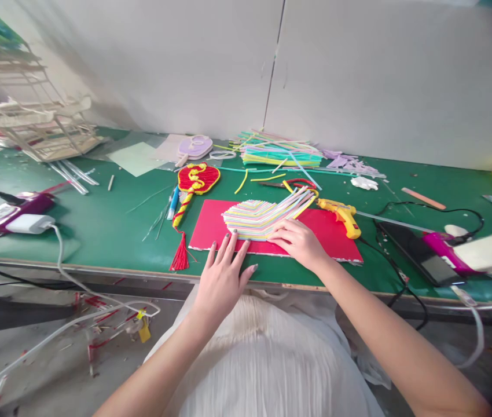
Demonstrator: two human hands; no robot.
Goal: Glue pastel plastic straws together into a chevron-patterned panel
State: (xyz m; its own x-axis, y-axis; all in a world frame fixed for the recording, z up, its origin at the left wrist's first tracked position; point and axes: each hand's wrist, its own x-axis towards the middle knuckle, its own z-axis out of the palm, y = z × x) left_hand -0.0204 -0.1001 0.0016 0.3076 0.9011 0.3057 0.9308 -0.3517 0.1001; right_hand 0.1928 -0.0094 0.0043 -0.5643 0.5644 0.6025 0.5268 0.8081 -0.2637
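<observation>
A striped piece of pastel pipe cleaners (250,217), laid side by side and bent at an angle, rests on a red board (206,223). Loose ends of the strips fan out toward the upper right. My left hand (224,275) lies flat with fingers spread, its fingertips touching the near edge of the piece. At the piece's lower right, my right hand (298,240) has its fingers bent and pressed together on the outermost pipe cleaners. A yellow glue gun (341,215) lies on the board's right side. Red-handled scissors (300,183) are just behind the piece, partly covered.
A red fan (198,178) with tassel lies left of the board. Behind are a pile of pipe cleaners (281,152) and a lilac fan shape (194,146). Power strips (14,211) with cables, a black phone (419,255) and a wire rack (55,130) flank the green table (142,202).
</observation>
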